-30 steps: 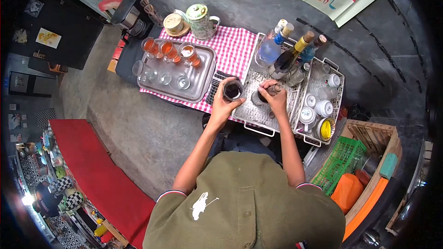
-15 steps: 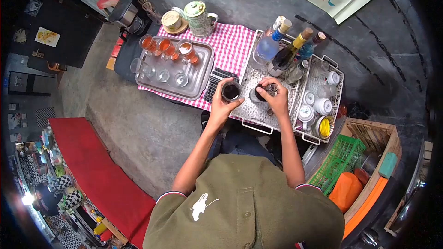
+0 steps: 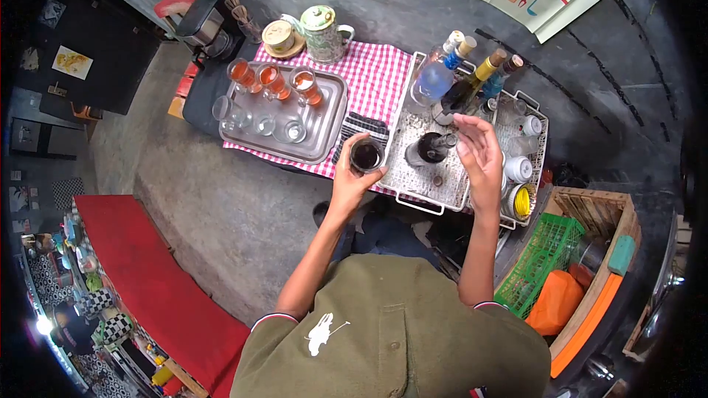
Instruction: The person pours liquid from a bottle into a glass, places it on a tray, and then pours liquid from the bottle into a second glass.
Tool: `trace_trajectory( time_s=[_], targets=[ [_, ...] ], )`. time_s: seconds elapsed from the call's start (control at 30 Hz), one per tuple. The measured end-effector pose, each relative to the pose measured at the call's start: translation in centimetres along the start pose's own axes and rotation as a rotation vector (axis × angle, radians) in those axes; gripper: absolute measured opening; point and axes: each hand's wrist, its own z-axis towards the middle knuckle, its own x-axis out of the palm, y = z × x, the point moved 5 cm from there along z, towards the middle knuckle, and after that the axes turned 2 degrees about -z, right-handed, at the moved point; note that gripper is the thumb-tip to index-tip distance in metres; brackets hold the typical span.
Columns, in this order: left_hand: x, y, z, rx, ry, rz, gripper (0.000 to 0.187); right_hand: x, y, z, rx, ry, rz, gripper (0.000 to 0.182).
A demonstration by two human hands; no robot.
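Note:
My left hand [image 3: 350,180] is wrapped round a clear glass [image 3: 366,156] with dark liquid in it, just left of the white-railed tray [image 3: 398,133]. To the right, my right hand [image 3: 481,155] is raised with its fingers stretched out, and nothing is in it. Between my hands a bottle [image 3: 428,149] with dark contents stands on the tray, apart from the right fingers. A small brownish piece [image 3: 437,180], perhaps a stopper, is near it. Several corked bottles [image 3: 464,81] stand at the tray's far end.
On the checked cloth [image 3: 369,66], a metal tray [image 3: 335,114] bears glasses of reddish drink [image 3: 273,81] and clear glasses [image 3: 291,131]. Behind it are a patterned lidded jug [image 3: 322,33] and a coffee maker [image 3: 210,26]. White lidded jars [image 3: 519,169] and a wooden crate [image 3: 623,214] are at right.
My right hand has let go of the bottle and moved right, its fingers opening out. My left hand still holds the glass, in nearly the same place.

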Motion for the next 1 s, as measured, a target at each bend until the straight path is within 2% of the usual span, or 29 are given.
trace_trajectory(
  time_s=[0.2,0.4,0.43,0.67,0.83,1.0],
  targets=[
    [-2.7,-3.5,-1.1,0.023,0.041,0.032,0.07,6.3,2.0,-1.6,0.001,0.202,-0.175,0.046],
    [-7.0,-5.5,-2.0,0.031,0.047,-0.015,0.071,14.1,-1.5,-3.7,0.154,0.362,0.262,0.06],
    [-7.7,-6.0,-2.2,0.035,0.041,-0.02,0.071,15.2,-1.5,-4.1,0.169,0.355,0.231,0.066],
    [-13.7,-8.5,-4.1,0.08,0.033,-0.013,0.071,21.7,-3.4,-5.6,0.274,0.373,0.44,0.072],
    [-17.7,-9.8,-4.8,0.074,0.022,-0.02,0.072,26.2,-3.6,-6.3,0.327,0.381,0.471,0.082],
    [-20.5,-11.5,-4.6,0.082,0.016,-0.027,0.071,29.5,-4.4,-6.4,0.341,0.401,0.505,0.084]
  ],
)
